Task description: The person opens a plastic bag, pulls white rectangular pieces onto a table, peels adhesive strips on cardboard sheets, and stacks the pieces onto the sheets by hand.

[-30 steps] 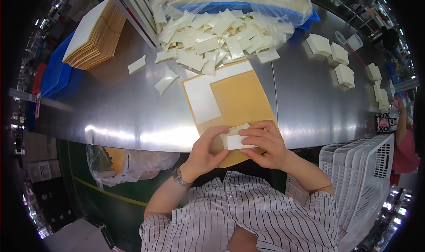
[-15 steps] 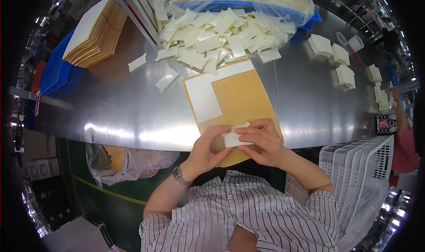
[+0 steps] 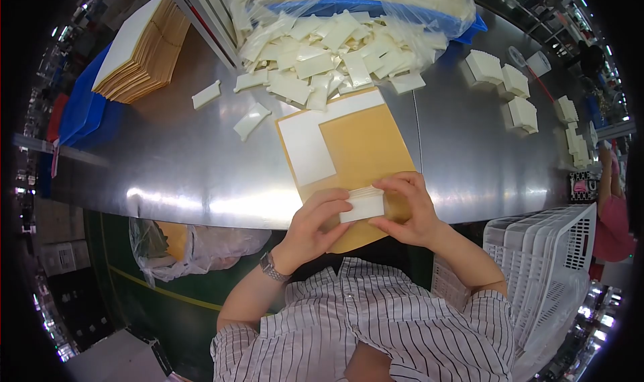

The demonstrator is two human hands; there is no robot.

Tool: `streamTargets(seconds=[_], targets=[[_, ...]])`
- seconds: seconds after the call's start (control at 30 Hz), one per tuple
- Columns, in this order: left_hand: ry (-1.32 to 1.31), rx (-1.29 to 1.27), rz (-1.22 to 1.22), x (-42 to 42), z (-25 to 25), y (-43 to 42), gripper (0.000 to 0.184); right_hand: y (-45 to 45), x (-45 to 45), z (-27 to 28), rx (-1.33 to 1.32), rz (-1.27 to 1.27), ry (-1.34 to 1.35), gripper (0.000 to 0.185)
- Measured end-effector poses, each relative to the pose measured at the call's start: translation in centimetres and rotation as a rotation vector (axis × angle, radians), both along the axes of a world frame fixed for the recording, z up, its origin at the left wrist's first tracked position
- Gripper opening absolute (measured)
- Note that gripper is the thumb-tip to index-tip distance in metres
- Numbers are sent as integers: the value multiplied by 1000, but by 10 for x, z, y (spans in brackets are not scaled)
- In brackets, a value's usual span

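A small stack of white plastic pieces is held between my two hands near the front edge of the table. My left hand grips its left end, thumb below and fingers on top. At the right end, my right hand pinches the stack with its thumb beneath and its fingertips along the upper edge. Under the hands lies a yellow sheet with a white L-shaped area, its near end hanging past the table edge. Beyond it spreads a heap of loose white plastic pieces.
Two loose pieces, one of them nearest the sheet, lie left of the heap. A stack of yellow sheets leans by a blue bin. Several stacked white blocks stand right. White crates are beside me; another person's arm shows far right.
The fingers of my right hand have drawn back off the front of the stack to its right end, uncovering its white face. My left hand stays nearly in place.
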State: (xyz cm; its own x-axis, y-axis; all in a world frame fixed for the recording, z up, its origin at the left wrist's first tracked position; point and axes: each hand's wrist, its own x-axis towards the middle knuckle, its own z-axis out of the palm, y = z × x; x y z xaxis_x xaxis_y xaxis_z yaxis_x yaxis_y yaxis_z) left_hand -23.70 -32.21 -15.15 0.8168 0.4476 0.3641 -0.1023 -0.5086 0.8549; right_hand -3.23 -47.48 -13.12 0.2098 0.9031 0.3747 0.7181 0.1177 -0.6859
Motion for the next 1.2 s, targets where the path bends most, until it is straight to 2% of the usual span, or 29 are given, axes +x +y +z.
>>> streamTargets(seconds=[0.23, 0.33, 0.4, 0.53, 0.63, 0.7, 0.83, 0.9, 0.93, 1.0, 1.07, 1.13, 1.2], targets=[[65, 36, -75, -2, 6, 3, 45, 3, 7, -14, -26, 34, 84, 56], [131, -84, -89, 0, 13, 1, 41, 10, 12, -12, -72, 59, 186, 49], [75, -44, -91, 3, 8, 2, 35, 18, 20, -1, -85, 192, 41, 42], [68, -64, -129, 4, 8, 6, 34, 53, 55, 11, -222, 391, 142, 34], [106, -80, -145, 6, 11, 7, 33, 99, 51, -1, -160, 384, 72, 31], [93, -89, -164, 6, 10, 7, 32, 128, 36, -5, 6, 480, -261, 25], [91, -32, -150, 6, 7, 7, 32, 165, 20, -2, 24, 517, -342, 20], [161, -173, -178, 5, 11, 7, 31, 183, 13, 0, 128, 376, 50, 21], [161, -170, -176, 4, 10, 7, 31, 185, 14, 8, 131, 378, 50, 21], [117, -105, -181, 3, 4, 7, 37, 181, 22, 32, -165, -53, 911, 24], [58, -57, -127, 1, 9, 7, 40, 165, 36, 36, -143, -64, 988, 27], [-4, -9, -76, -1, 16, 17, 43, 137, 41, 34, 38, 50, 1163, 30], [-16, 251, 232, -5, 21, 48, 50, 108, 46, 27, 72, 73, 1210, 29]])
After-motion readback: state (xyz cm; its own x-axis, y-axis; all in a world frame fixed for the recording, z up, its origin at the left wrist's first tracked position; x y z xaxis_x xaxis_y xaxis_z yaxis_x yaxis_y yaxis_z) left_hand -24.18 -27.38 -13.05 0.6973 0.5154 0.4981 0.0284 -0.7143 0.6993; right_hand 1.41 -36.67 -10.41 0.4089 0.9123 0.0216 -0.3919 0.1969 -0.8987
